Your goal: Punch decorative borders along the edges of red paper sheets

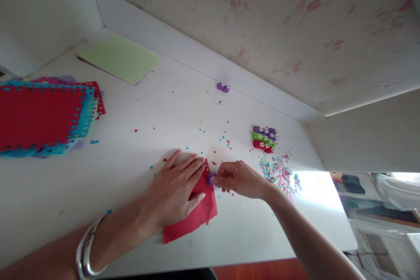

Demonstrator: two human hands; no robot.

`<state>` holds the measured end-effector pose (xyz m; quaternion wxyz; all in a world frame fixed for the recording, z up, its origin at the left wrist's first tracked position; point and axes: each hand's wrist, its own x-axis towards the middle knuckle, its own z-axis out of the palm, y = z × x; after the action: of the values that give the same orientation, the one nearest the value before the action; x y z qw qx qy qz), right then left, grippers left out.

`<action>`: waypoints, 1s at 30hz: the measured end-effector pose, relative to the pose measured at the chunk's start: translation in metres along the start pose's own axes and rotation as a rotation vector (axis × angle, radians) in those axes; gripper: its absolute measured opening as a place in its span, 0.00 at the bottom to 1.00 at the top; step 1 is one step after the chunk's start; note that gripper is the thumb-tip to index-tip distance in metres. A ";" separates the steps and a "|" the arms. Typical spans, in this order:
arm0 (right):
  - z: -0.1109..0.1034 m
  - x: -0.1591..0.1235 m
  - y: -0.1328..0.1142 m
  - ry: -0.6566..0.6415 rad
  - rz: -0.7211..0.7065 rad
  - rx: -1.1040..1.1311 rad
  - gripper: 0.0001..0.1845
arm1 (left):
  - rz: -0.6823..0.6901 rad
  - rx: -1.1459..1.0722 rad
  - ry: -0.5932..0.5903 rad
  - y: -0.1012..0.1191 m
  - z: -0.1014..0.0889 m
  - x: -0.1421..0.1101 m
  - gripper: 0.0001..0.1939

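Observation:
A red paper sheet lies flat on the white table near its front edge. My left hand rests on the sheet, fingers stretched out and flat, pressing it down. My right hand pinches a small purple punch at the sheet's right edge, where a row of punched holes shows. Part of the sheet is hidden under my left hand.
A stack of punched red and blue sheets lies at the left. A light green sheet lies far left. Purple, green and red punches sit in a group; one purple punch sits by the wall. Confetti is scattered right.

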<state>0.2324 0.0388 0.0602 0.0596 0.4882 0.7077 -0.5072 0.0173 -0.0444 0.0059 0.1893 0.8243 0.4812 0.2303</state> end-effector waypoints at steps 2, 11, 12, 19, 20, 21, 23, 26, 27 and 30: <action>-0.001 0.001 0.002 -0.039 0.020 0.009 0.17 | 0.008 -0.001 -0.017 -0.001 0.000 0.000 0.26; -0.011 0.010 -0.006 -0.182 0.041 -0.014 0.20 | 0.008 -0.058 -0.031 -0.003 0.000 0.002 0.26; -0.012 0.011 -0.006 -0.193 0.043 -0.001 0.20 | 0.010 -0.062 -0.030 -0.004 0.000 0.002 0.26; -0.019 0.018 -0.008 -0.260 0.087 0.061 0.18 | 0.004 -0.062 -0.047 -0.005 -0.002 0.004 0.26; -0.020 0.019 -0.008 -0.272 0.090 0.060 0.17 | 0.003 -0.061 -0.049 -0.004 -0.003 0.004 0.26; -0.021 0.020 -0.009 -0.285 0.096 0.051 0.17 | 0.001 -0.061 -0.055 -0.004 -0.003 0.005 0.26; -0.022 0.022 -0.009 -0.305 0.113 0.021 0.17 | -0.003 -0.060 -0.064 -0.004 -0.003 0.005 0.27; -0.025 0.025 -0.007 -0.324 0.125 0.001 0.17 | -0.003 -0.062 -0.070 -0.004 -0.003 0.006 0.27; -0.025 0.025 -0.006 -0.329 0.129 0.000 0.17 | 0.000 -0.062 -0.070 -0.005 -0.003 0.006 0.27; -0.026 0.026 -0.004 -0.347 0.156 -0.017 0.18 | 0.001 -0.057 -0.074 -0.005 -0.003 0.006 0.26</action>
<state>0.2270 0.0756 0.0601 0.2241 0.4460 0.6512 -0.5716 0.0148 -0.0362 0.0071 0.2304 0.8266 0.4668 0.2137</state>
